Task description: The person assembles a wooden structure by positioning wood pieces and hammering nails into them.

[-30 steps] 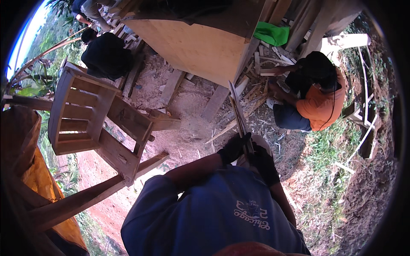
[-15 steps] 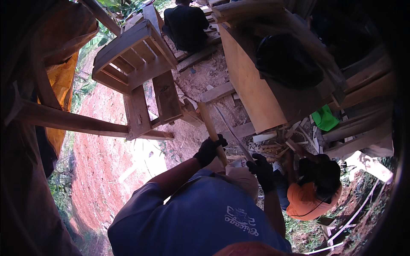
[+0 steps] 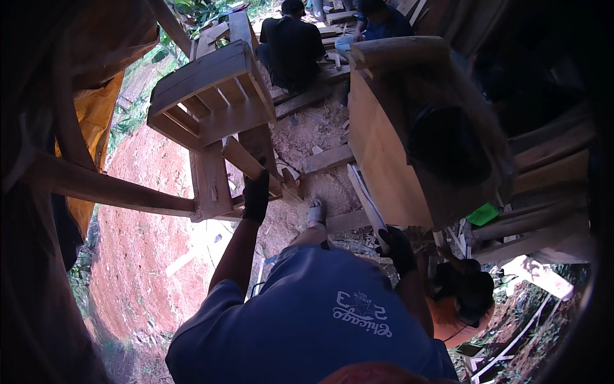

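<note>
"Short wooden piece [image 3: 243, 159]: position?"

"Raised ahead of the body, at the near side of the slatted wooden frame [image 3: 198, 80]. The left hand [image 3: 256, 195], dark-gloved, has its grip clamped on it."

"And the right hand [image 3: 398, 249]?"

"Also gloved; grip clamped on the lower end of a long board [image 3: 369, 203], which slants up beside a pale panel [image 3: 384, 150]."

"Surface?"

"Reddish ground [image 3: 144, 237], sunlit at left, shaded ahead, with wood scraps [image 3: 317, 150] lying about."

"Surroundings?"

"Open-air work area. An orange sheet [image 3: 96, 128] hangs at left. Far side: a person in black [image 3: 291, 51] and a person in dark blue [image 3: 387, 22]. Lower right: a person in orange [image 3: 457, 320], partly hidden."
</note>
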Tool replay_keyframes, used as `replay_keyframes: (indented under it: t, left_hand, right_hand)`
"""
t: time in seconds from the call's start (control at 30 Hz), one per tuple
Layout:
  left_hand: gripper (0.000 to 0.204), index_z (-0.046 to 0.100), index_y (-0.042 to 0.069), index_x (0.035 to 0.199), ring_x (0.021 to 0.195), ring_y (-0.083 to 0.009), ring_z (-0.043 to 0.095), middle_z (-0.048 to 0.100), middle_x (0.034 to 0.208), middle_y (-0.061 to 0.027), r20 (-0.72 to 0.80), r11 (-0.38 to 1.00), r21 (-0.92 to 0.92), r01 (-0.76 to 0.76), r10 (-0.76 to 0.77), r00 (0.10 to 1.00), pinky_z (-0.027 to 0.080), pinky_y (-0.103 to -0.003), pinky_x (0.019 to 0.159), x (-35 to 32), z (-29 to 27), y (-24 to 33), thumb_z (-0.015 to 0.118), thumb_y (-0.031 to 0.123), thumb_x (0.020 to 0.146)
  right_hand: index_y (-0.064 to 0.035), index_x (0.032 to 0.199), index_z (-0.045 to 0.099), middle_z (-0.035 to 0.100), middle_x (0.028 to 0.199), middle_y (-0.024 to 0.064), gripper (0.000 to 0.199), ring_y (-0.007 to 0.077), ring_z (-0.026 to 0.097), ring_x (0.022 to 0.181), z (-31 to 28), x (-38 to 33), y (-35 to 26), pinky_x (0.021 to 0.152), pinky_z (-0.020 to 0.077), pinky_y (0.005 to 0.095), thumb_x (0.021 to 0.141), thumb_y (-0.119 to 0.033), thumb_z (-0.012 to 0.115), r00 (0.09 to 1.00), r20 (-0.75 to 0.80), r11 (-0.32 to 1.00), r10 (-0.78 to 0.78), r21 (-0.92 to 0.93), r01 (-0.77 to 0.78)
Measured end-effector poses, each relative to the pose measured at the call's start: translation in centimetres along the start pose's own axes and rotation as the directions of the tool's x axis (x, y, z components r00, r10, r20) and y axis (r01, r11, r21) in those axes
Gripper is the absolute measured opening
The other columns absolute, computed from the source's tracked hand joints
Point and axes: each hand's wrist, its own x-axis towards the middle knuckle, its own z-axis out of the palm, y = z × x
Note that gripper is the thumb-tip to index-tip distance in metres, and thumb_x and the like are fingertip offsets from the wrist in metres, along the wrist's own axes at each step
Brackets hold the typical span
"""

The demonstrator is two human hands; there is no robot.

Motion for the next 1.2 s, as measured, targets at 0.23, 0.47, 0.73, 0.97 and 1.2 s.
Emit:
replay_keyframes:
  t: [0.23, 0.47, 0.73, 0.97, 1.2]
  left_hand:
    - [0.054, 0.061, 0.006, 0.147, 0.125, -0.0267, 0.069, 0.071, 0.137, -0.0155, 0.009, 0.986, 0.157, -0.065, 0.064, 0.998, 0.054, -0.040, 0.105, 10.8, -3.2, -1.2, 0.069, 0.037, 0.104]
    - [0.047, 0.068, 0.003, 0.138, 0.115, -0.0250, 0.073, 0.076, 0.124, -0.0150, -0.049, 0.990, 0.129, -0.058, 0.065, 0.997, 0.055, -0.038, 0.099, 15.9, -5.4, -2.6, 0.072, 0.034, 0.103]
    - [0.056, 0.073, -0.002, 0.123, 0.106, -0.0259, 0.073, 0.077, 0.110, -0.0193, -0.042, 0.996, 0.011, 0.086, -0.085, 0.995, 0.054, -0.040, 0.090, 19.2, -6.3, -5.7, 0.057, 0.050, 0.110]
    - [0.049, 0.064, 0.002, 0.143, 0.109, -0.0167, 0.069, 0.072, 0.122, -0.0082, 0.034, 0.952, -0.303, 0.043, -0.035, 0.999, 0.056, -0.035, 0.092, 19.1, -5.8, -4.1, 0.055, 0.039, 0.113]
    - [0.047, 0.057, 0.005, 0.150, 0.114, -0.0219, 0.070, 0.066, 0.132, -0.0122, 0.023, 0.943, -0.331, 0.045, -0.040, 0.999, 0.065, -0.039, 0.090, 20.6, -5.8, -0.3, 0.068, 0.020, 0.107]
  right_hand:
    - [-0.0032, 0.133, 0.065, 0.071, 0.099, 0.0081, 0.049, 0.0194, 0.073, 0.081, 7.5, 6.4, -7.9, 0.064, 0.0599, 0.0326, 0.098, -0.035, 0.077, 0.996, -0.046, 0.997, -0.071, 0.015, 0.071]
    - [-0.0050, 0.128, 0.067, 0.072, 0.094, 0.0075, 0.046, 0.0179, 0.072, 0.075, 13.9, 11.6, -13.5, 0.064, 0.0578, 0.0308, 0.099, -0.041, 0.074, 0.992, -0.035, 0.988, -0.119, -0.104, 0.114]
    - [-0.0049, 0.134, 0.068, 0.070, 0.114, 0.0099, 0.045, 0.0200, 0.075, 0.090, 13.7, 14.8, -14.3, 0.071, 0.0617, 0.0341, 0.100, -0.033, 0.075, 0.945, 0.095, 0.930, -0.312, -0.174, 0.325]
    - [-0.0048, 0.135, 0.066, 0.070, 0.112, 0.0119, 0.041, 0.0226, 0.075, 0.090, 12.9, 14.9, -17.7, 0.071, 0.0611, 0.0362, 0.103, -0.030, 0.070, 0.977, -0.001, 0.973, -0.212, -0.087, 0.212]
    - [-0.0088, 0.128, 0.066, 0.072, 0.096, 0.0123, 0.048, 0.0234, 0.072, 0.076, 12.1, 18.0, -18.5, 0.065, 0.0569, 0.0363, 0.097, -0.045, 0.074, 0.993, -0.106, 0.994, -0.048, -0.107, 0.037]
